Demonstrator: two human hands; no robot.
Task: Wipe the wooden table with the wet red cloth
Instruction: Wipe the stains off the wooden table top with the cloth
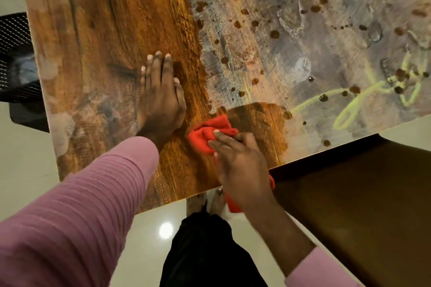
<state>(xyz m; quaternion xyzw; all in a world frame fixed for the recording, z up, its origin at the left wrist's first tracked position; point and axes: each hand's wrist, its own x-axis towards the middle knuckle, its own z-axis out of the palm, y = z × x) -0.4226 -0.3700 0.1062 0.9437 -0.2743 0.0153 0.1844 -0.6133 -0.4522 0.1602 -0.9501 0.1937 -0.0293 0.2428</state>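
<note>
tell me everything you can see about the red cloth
The red cloth is bright red, soft-looking fabric, bunched and creased. It lies on the wooden table near its front edge, at the border of a cleared wood patch and the grey smeared area. The right hand presses on it, fingers on top, and part of it hangs past the table edge under the wrist. The left hand lies flat beside it, apart.
</note>
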